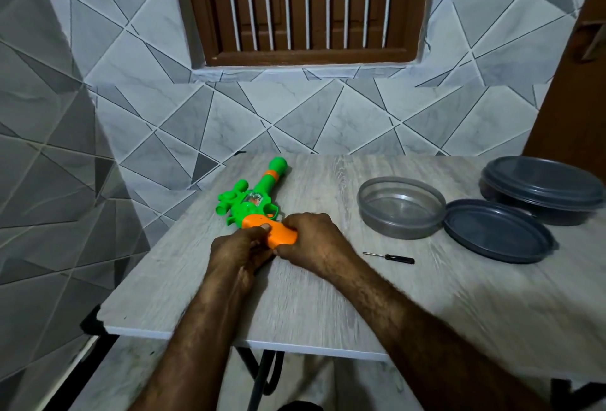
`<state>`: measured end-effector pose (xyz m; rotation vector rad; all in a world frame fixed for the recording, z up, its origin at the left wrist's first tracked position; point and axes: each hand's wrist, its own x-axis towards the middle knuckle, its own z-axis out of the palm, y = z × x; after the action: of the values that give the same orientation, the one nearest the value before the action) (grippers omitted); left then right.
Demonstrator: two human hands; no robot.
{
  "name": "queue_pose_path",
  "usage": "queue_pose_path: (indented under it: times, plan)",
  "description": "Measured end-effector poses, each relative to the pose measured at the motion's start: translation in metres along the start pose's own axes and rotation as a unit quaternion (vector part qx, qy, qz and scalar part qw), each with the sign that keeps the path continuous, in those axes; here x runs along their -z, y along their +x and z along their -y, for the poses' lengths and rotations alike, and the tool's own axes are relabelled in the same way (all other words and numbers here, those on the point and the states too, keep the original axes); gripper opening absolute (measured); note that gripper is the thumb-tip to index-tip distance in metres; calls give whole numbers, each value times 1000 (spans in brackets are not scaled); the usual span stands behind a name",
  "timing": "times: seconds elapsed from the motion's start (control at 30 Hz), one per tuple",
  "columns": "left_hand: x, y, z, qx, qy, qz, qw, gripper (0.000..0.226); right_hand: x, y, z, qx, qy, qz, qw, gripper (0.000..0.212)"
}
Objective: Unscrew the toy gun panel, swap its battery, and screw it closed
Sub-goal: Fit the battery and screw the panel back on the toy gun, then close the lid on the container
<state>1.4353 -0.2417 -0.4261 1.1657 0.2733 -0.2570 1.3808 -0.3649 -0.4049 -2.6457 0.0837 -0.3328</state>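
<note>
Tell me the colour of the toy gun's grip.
Orange, seen in the head view: the grip sits between both hands, the rest of the toy gun mostly green.

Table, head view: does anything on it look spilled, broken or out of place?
Nothing stands out. The toy gun lies flat, left hand and right hand gripping its orange handle. The screwdriver lies loose beside them. One clear container sits open, its lid alongside; the other container is lidded.

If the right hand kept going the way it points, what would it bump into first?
The toy gun's orange handle, which the right hand is gripping; just beyond it, probably the left hand.
</note>
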Motion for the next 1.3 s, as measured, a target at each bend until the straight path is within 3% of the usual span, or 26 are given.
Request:
queue_pose_path:
  times: [0.43,0.73,0.8,0.9,1.0,1.13,1.3]
  plan:
    - [12,3,-3,-78,135,-71,985,8,-8,-1,-7,0,10,-5,1000,30]
    - [19,-1,5,-107,170,-61,978,12,-9,-4,-4,2,25,1,1000,37]
    - [18,-2,9,-131,193,-66,970,16,-5,-7,-5,1,32,4,999,39]
    - [10,-9,8,-202,292,-98,930,27,3,-11,-12,-8,65,-16,998,43]
    - [-13,-26,9,-241,335,-75,908,27,18,-18,-26,-22,84,-49,995,49]
    - [-58,-43,22,-222,277,44,934,29,45,-32,-52,-60,111,-89,988,42]
    - [-111,-54,46,-230,286,123,922,23,86,-51,-96,-92,66,-144,983,34]
